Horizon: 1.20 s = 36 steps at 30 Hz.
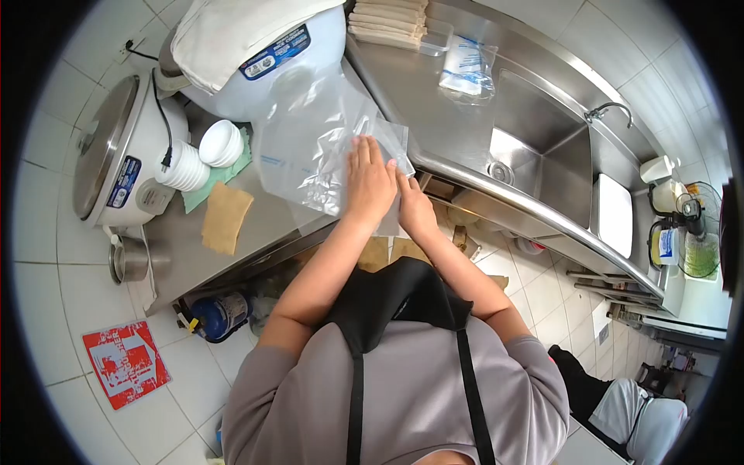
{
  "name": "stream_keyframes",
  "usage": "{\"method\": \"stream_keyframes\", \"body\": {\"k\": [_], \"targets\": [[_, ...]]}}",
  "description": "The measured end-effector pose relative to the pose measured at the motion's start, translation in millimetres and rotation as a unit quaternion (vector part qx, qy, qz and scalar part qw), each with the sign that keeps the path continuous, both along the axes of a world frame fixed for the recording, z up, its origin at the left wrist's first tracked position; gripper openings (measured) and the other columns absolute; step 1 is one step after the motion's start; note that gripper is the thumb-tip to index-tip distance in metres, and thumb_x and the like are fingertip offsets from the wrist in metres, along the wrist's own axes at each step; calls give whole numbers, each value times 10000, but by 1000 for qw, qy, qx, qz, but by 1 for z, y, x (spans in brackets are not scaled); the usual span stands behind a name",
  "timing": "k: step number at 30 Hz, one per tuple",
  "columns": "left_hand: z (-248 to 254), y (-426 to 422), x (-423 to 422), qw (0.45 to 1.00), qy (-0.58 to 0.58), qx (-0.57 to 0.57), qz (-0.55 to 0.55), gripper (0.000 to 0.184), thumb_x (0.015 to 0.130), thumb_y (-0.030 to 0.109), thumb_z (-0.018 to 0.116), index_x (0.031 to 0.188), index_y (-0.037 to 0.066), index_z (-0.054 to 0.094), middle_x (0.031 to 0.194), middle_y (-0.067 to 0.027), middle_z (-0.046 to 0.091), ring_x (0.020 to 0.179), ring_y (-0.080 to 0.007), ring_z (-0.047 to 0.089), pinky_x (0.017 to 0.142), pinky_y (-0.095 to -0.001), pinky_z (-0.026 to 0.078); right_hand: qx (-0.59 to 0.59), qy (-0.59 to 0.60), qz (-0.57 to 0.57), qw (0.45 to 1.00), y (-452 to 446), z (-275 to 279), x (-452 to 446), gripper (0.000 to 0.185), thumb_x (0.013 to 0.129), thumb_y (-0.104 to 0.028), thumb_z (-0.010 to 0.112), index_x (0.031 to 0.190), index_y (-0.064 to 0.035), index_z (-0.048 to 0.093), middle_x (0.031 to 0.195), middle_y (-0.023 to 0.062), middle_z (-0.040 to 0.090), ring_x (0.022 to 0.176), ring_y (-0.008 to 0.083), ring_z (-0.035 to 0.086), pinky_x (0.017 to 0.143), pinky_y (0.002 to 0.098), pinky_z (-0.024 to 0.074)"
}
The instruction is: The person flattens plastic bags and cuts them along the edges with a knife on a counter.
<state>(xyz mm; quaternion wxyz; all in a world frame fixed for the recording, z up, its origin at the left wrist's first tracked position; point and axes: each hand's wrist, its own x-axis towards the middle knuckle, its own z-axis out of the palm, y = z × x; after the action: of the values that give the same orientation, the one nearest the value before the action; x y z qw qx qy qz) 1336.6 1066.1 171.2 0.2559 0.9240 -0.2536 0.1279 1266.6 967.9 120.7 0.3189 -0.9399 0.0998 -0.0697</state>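
A large clear plastic bag (298, 147) lies spread over the metal counter, its near right edge running past the counter's corner. My left hand (370, 180) rests flat on the bag's right part, fingers stretched forward and close together. Beside it my right hand (416, 205) is closed at the bag's right edge, with the fingertips touching the plastic. What lies under the right fingers is partly hidden. Left of the bag are a folded brown cloth (227, 218) and stacked white bowls (183, 167) on a green cloth (240, 160).
Two rice cookers (133, 174) stand left and behind. A metal sink (540, 128) with a faucet (612, 114) is at right. Behind it lie a packaged white bundle (467, 66) and stacked beige cloths (387, 22). A blue gas canister (221, 315) sits below the counter. Another person (620, 411) is at lower right.
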Motion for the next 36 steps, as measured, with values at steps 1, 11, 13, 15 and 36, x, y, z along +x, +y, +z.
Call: {"method": "stream_keyframes", "body": {"k": [1,11,13,15,36], "targets": [[-6,-4,1,998,-15,45,37,579,893,223,507,1332,-116,340,1410,-296,305,1356,-401,227,1105,-506,171,4,18,-11,1000,0,2,0,612,805,12,469,1380,-124,309,1098,234,517,811,414,610,685,489,501],[-76,-22,22,998,-1,68,11,604,953,357,380,1382,-62,301,1474,-215,250,1397,-299,177,1131,-476,110,79,16,-48,996,-3,-2,-6,421,872,-123,527,1239,-46,337,993,292,598,818,458,595,697,536,463],[-79,-20,24,995,-6,98,19,618,957,380,357,1384,-63,295,1473,-215,251,1394,-306,183,1132,-472,112,46,20,-43,998,-8,-3,-13,388,880,-146,531,1207,-61,341,961,281,608,800,459,596,685,537,461],[-81,-19,23,993,-10,119,20,630,957,393,349,1385,-66,290,1472,-216,253,1393,-312,185,1133,-468,113,1,32,-47,998,-20,-2,-23,383,881,-151,534,1199,-52,345,1065,228,598,807,417,616,669,488,489],[-76,-19,23,993,-19,115,16,653,940,378,387,1383,-87,271,1473,-226,241,1395,-320,174,1138,-451,108,-139,10,9,990,-78,12,36,192,907,-172,490,1078,-89,466,991,152,598,759,394,611,639,484,489]]}}
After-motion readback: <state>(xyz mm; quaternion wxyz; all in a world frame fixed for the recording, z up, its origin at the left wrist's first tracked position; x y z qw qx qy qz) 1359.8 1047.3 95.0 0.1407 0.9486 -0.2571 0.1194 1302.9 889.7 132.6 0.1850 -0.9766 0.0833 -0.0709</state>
